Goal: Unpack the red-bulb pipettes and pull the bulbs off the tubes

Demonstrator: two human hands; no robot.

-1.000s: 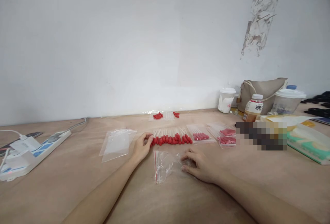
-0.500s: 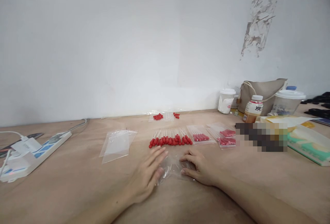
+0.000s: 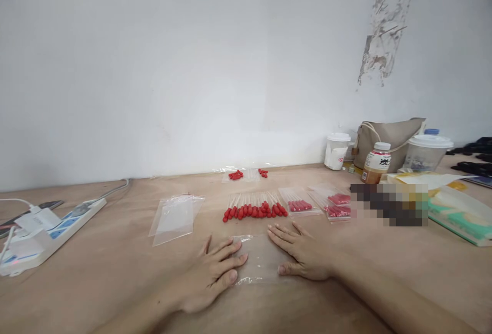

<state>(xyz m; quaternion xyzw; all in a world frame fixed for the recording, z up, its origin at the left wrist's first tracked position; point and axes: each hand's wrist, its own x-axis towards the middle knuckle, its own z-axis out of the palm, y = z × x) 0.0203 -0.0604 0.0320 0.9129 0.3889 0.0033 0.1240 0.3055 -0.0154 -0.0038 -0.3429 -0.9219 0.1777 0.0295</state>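
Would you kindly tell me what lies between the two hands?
A clear bag lies flat on the table between the left hand and the right hand, both resting on its edges, as the head view shows.

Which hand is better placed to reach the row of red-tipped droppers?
Probably the right hand: its fingertips lie just short of the dropper row, while the left hand rests farther back. Both lie flat on the clear bag.

I see a makeshift packing workshop; a bare plywood table [image 3: 96, 283] meets a scuffed white plaster wall [image 3: 192, 67]; red-bulbed clear plastic droppers [image 3: 253, 209] lie in rows beside empty clear zip-lock bags [image 3: 175, 212]; a white power strip [image 3: 54, 231] lies nearby.
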